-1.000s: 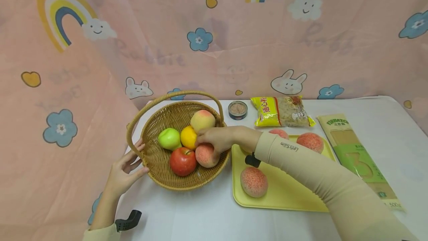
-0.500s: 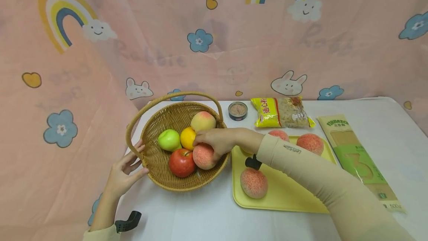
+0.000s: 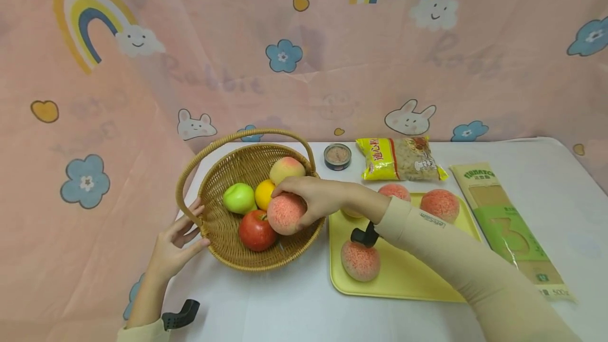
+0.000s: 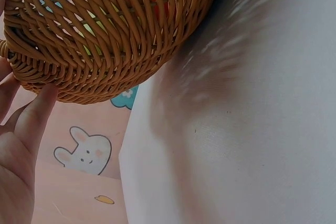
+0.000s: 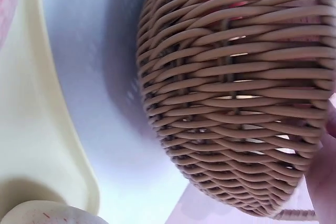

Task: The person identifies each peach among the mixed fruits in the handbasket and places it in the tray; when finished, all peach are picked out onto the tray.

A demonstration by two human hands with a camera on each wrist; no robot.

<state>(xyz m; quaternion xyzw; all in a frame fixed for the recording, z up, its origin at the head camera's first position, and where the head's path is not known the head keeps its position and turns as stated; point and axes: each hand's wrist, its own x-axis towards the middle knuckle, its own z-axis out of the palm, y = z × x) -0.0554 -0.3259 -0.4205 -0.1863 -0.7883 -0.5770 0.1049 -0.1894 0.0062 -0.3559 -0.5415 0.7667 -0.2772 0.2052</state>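
Note:
A wicker basket (image 3: pixel 216 228) with a tall handle stands at the left, tilted toward the head camera. My left hand (image 3: pixel 176 244) grips its left rim at the handle's foot; in the left wrist view the thumb (image 4: pixel 37 116) lies against the weave. My right hand (image 3: pixel 320 194) reaches over the right rim and holds a speckled pink peach (image 3: pixel 287 214) between thumb and fingers, above the basket's inside. Around it in the basket are a green apple (image 3: pixel 239 198), a red apple (image 3: pixel 257 231), an orange-yellow fruit (image 3: pixel 264 195) and a yellow-pink peach (image 3: pixel 286 169).
A yellow tray (image 3: pixel 404 284) beside the basket bears several fruits, among them a speckled peach (image 3: pixel 361 261) under the right wrist. Behind stand a round tin (image 3: pixel 338 157) and a yellow food bag (image 3: pixel 401 159). A flat green noodle pack (image 3: pixel 510 231) lies at the right.
My right hand has lifted the speckled peach slightly and shifted it a little left and up, still in its grip. My left hand keeps its place on the basket.

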